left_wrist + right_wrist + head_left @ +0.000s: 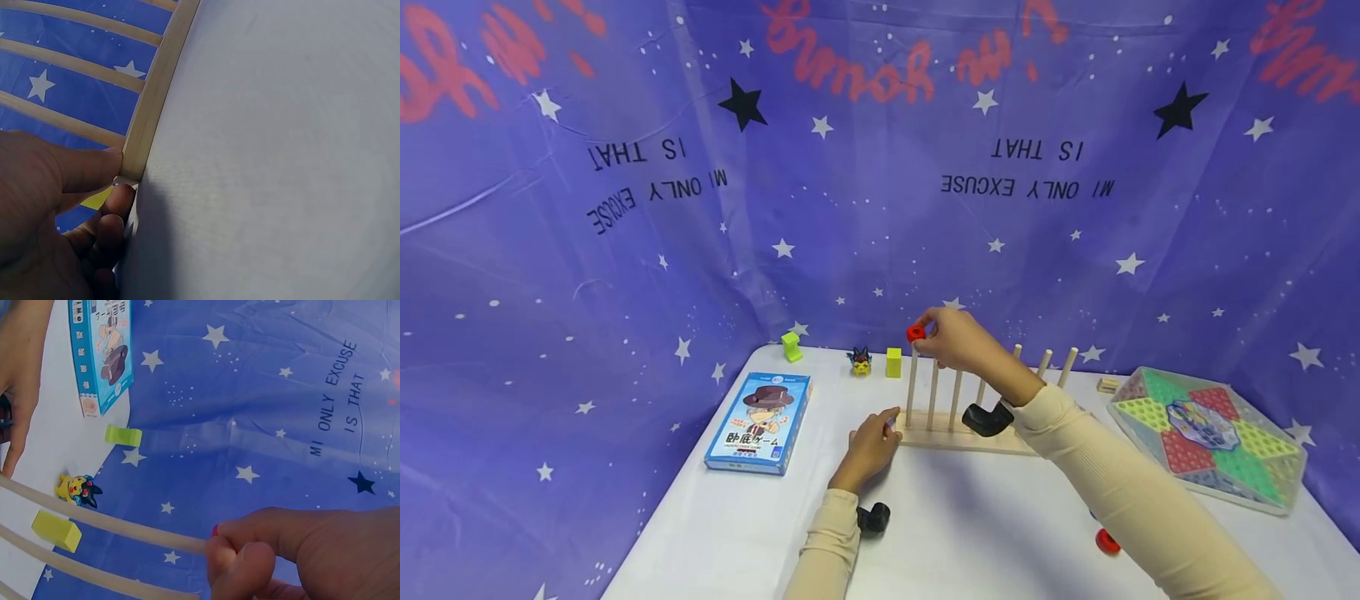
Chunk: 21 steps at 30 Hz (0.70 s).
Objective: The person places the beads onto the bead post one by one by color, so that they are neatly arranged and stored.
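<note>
A wooden peg rack [925, 435] with several upright dowels stands toward the back of the white table. At the top of its leftmost dowel [912, 387], my right hand [961, 342] pinches a small red ring [915, 333]. Only a sliver of that red shows between the fingers in the right wrist view. My left hand [870, 448] holds the left end of the rack's base [150, 106], thumb and fingers at its corner. Another red ring [1107, 542] lies on the table beside the right forearm, which partly hides a blue piece there.
Left of the rack lies a blue card-game box [758, 423]. Behind are a green block [792, 347], a yellow-and-dark figurine [861, 362] and a yellow block [893, 362]. A hexagonal game board [1210, 433] and a small wooden piece [1107, 385] lie right. Purple star-patterned cloth [880, 208] hangs behind.
</note>
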Each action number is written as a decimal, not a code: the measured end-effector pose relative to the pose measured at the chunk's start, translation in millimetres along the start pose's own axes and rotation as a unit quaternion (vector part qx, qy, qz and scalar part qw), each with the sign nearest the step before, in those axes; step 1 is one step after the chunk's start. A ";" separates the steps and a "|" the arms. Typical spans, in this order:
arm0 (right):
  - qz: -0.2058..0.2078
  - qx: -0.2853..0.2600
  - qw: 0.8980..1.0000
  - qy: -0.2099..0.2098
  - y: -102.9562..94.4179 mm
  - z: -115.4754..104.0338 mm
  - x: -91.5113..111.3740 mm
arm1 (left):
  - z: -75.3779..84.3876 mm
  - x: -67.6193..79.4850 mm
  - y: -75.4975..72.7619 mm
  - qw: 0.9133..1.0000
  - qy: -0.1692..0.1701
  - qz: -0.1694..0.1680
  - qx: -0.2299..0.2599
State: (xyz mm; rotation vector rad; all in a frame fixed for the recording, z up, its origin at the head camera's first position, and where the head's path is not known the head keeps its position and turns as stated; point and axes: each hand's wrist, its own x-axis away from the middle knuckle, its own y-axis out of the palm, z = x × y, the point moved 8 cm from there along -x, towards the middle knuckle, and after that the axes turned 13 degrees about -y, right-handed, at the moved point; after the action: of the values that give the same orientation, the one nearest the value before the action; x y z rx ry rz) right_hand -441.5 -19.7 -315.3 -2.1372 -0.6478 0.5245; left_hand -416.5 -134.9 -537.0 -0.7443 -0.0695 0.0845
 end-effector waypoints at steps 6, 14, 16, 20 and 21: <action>-0.008 0.018 0.999 0.025 -7.2 11.0 10.5 | 8.5 -2.2 16.1 1.000 0.005 -0.010 0.002; 0.075 0.021 0.997 0.014 -66.2 8.7 56.7 | 14.7 1.3 25.5 1.000 0.018 -0.015 0.017; 0.104 0.017 0.994 0.014 -84.6 12.0 81.4 | 12.1 0.3 19.5 1.000 0.018 -0.010 0.023; 0.155 0.000 0.987 0.041 -94.6 51.3 148.9 | 2.9 -2.6 3.9 1.000 0.011 0.003 0.024; 0.165 -0.010 0.985 0.055 -89.2 67.4 168.4 | 0.1 -3.3 0.5 1.000 0.008 0.006 0.023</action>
State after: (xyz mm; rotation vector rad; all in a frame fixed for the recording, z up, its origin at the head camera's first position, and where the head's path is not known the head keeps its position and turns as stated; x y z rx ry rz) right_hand -372.0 169.9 -306.1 -2.2868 -0.2374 0.5719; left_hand -419.8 -134.8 -537.3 -0.7000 -0.0477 0.0903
